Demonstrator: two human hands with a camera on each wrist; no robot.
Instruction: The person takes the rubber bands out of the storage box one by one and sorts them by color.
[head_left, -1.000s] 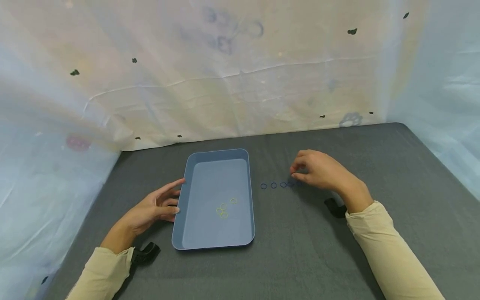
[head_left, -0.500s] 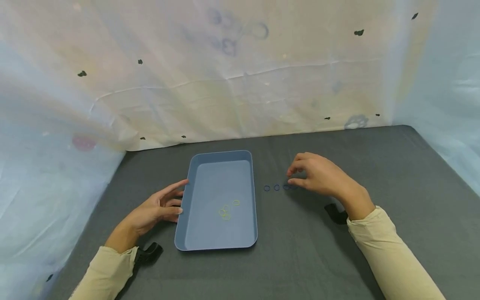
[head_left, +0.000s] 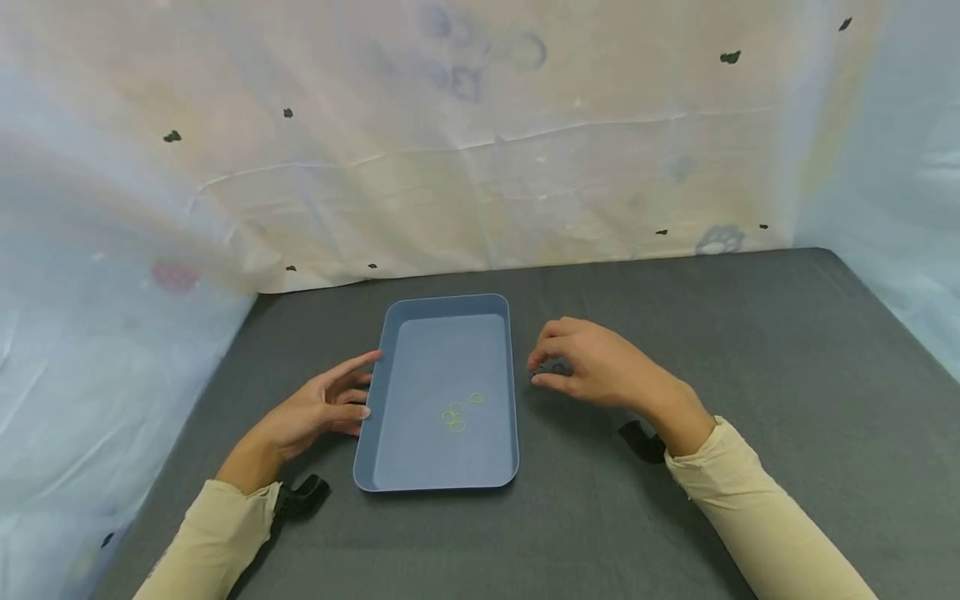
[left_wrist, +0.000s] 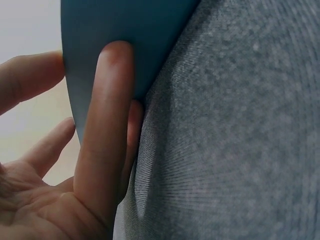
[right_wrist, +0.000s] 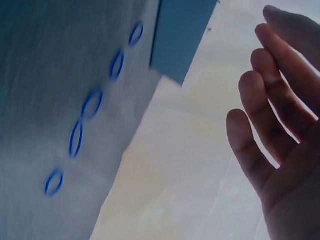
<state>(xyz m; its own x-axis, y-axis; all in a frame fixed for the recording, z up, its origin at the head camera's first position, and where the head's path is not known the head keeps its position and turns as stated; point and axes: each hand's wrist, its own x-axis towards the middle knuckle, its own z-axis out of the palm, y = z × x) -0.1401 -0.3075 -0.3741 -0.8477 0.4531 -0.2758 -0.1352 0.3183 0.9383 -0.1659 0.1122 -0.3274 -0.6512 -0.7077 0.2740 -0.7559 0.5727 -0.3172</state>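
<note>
A blue-grey tray lies on the dark cloth. In it are several thin yellow rings, most bunched together. My left hand touches the tray's left side with fingertips and thumb; in the left wrist view the thumb presses the outer wall. My right hand is to the right of the tray, low over the cloth, its fingers loosely bent and holding nothing visible. Several blue rings lie in a row on the cloth, seen whole in the right wrist view; in the head view the hand mostly hides them.
The dark cloth covers the table. A pale patterned sheet hangs behind its far edge, with light blue sheets at the sides. Each wrist bears a black strap mount.
My right hand has moved left along the row of blue rings, closer to the tray. My left hand stays at the tray's side. The head view has shifted slightly.
</note>
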